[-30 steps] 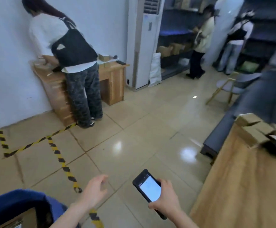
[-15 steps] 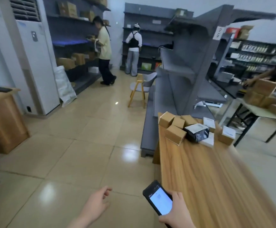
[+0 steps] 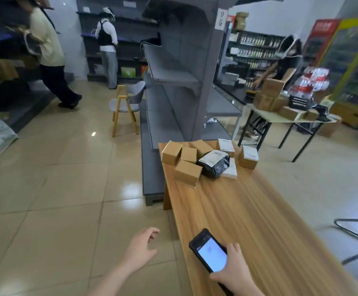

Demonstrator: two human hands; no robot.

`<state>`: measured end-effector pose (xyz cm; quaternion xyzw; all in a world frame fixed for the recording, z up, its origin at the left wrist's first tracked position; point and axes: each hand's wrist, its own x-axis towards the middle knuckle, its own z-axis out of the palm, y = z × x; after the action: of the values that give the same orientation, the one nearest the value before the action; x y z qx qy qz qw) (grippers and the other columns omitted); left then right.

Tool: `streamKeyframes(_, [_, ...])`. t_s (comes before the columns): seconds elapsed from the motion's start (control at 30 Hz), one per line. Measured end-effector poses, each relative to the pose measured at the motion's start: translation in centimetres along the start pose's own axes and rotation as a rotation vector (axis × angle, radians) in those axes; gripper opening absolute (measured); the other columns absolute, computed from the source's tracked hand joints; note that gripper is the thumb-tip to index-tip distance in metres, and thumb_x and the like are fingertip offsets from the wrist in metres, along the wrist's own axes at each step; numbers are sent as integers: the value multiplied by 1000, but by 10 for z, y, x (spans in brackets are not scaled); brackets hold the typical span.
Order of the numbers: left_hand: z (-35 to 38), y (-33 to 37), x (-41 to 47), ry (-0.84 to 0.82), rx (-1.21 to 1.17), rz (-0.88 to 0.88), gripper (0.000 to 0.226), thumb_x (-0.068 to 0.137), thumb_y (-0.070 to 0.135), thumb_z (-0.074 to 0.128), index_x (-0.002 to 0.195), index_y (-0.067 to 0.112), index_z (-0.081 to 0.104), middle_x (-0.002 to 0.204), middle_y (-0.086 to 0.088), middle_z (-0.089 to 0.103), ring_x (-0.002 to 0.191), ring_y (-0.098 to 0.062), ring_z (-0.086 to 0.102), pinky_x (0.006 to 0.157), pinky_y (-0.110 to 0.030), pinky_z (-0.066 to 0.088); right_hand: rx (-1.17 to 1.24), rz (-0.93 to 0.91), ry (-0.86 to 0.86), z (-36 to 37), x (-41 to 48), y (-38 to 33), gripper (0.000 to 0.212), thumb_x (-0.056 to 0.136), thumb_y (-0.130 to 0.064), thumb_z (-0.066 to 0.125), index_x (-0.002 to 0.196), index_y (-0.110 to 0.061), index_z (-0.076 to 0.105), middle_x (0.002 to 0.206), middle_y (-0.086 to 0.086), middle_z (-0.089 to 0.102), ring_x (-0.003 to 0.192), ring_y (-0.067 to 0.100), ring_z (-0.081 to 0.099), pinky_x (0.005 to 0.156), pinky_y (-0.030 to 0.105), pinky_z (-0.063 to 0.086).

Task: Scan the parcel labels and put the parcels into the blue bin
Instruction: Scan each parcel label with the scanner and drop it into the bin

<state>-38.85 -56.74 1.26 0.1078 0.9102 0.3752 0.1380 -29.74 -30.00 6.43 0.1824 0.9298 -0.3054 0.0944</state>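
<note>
The right hand (image 3: 235, 272) grips a black handheld scanner with a lit screen (image 3: 211, 254) at 5 o'clock in the view, over the near edge of the long light-wood table (image 3: 259, 210). The scanner's long axis runs from 5 to 11 o'clock, top end toward 11, screen up. The left hand (image 3: 140, 249) hangs at 6 o'clock over the tiled floor (image 3: 67, 189), fingers loosely curled, holding nothing. The parcels, small brown cardboard boxes (image 3: 187, 173) beside a black plastic mailer bag with a white label (image 3: 214, 164), cluster at the table's far end, at 12 o'clock from the scanner.

Our left hand (image 3: 141, 247) is held forward, fingers relaxed; our right hand (image 3: 232, 272), nearer us, grips the handheld scanner (image 3: 211, 254).
</note>
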Motion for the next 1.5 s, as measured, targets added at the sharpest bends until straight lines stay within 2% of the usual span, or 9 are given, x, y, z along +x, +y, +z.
streamKeyframes(0.23, [-18,31,86,-33,97,64,46,82,13,68,125,22,54,111,5,53,97,-6,49,85,-11,34,26,18,33,-16,67,-6,87,51,-40,78,126,-22,38,109,-11,34,94,6,49,81,32,52])
streamKeyframes(0.37, [-21,41,136,-72,142,83,44,82,17,67,124,25,55,113,4,56,99,-8,51,90,-22,42,67,57,44,-18,102,-13,91,52,-37,78,132,-22,37,108,-12,33,94,7,49,85,34,51])
streamKeyframes(0.57, [-24,41,231,-123,178,146,45,84,23,65,127,31,52,122,8,49,114,-8,49,95,-27,44,67,150,68,-15,166,-30,92,54,-38,80,133,-20,37,111,-11,33,96,10,47,85,34,50])
streamKeyframes(0.8, [-32,43,343,-98,323,292,61,83,30,69,138,27,43,140,7,39,133,-15,32,107,-33,38,61,304,75,-7,229,-46,101,50,-41,79,137,-20,33,112,-12,30,97,9,45,84,32,49])
streamKeyframes(0.93, [-30,48,383,-226,441,275,80,81,39,73,147,30,29,158,5,16,145,-21,10,111,-41,36,89,355,72,-5,245,-49,104,48,-40,80,139,-22,32,111,-14,29,96,7,45,85,33,51])
streamKeyframes(1.07, [-22,51,402,-349,480,227,95,80,43,74,153,32,15,162,7,-6,148,-24,-7,117,-51,27,93,388,64,-7,250,-44,104,50,-38,80,141,-21,31,113,-12,31,97,9,46,86,34,51])
streamKeyframes(1.17, [-16,47,406,-388,532,235,98,81,42,74,154,35,10,161,8,-14,148,-25,-7,114,-50,32,111,411,69,-7,248,-40,104,51,-37,80,142,-20,31,115,-11,32,99,10,46,89,36,50])
streamKeyframes(1.37, [6,49,385,-365,623,380,86,86,38,68,152,38,14,162,8,-6,148,-26,1,109,-44,40,122,419,83,-11,233,-28,101,54,-34,80,142,-20,32,116,-11,32,97,9,48,87,33,50])
streamKeyframes(1.5, [26,56,353,-315,612,406,66,94,32,59,150,35,24,162,5,6,146,-25,7,112,-44,35,138,423,97,-15,210,-15,99,53,-32,78,141,-20,33,116,-11,34,91,9,52,79,29,50])
